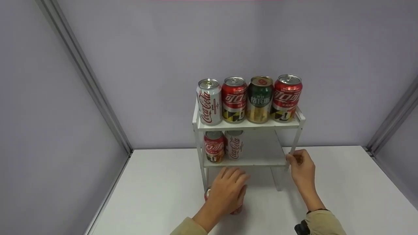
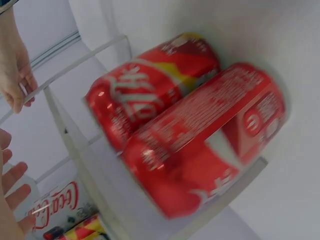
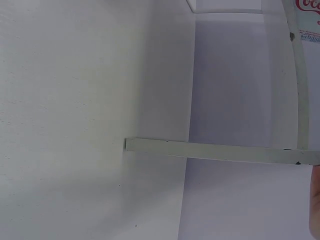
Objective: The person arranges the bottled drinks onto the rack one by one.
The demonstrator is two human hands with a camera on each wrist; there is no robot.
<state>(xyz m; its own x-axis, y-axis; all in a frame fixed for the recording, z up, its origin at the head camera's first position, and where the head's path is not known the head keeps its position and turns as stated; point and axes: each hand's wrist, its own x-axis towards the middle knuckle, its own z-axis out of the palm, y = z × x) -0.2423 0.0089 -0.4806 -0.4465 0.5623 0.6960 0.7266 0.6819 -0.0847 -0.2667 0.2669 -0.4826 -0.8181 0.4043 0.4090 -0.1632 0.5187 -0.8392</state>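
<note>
My left hand [image 1: 228, 189] is in front of the lower part of a white two-shelf rack [image 1: 261, 156], fingers extended and holding nothing. Beneath it, two red cola cans [image 2: 150, 85] stand side by side at the rack's foot, mostly hidden by the hand in the head view. In the left wrist view the fingers [image 2: 17, 195] are spread apart from these cans. With thumb and fingertips, my right hand [image 1: 303, 168] pinches the rack's right front post [image 3: 215, 151] near the lower shelf.
Along the top shelf stand a white cola can [image 1: 209, 102], a red can [image 1: 234, 99], a green-and-gold can [image 1: 260, 99] and another red can [image 1: 287, 98]. The lower shelf bears a red can [image 1: 214, 147] and a white cola can [image 1: 234, 145] at its left. Grey panels surround the white table [image 1: 156, 189].
</note>
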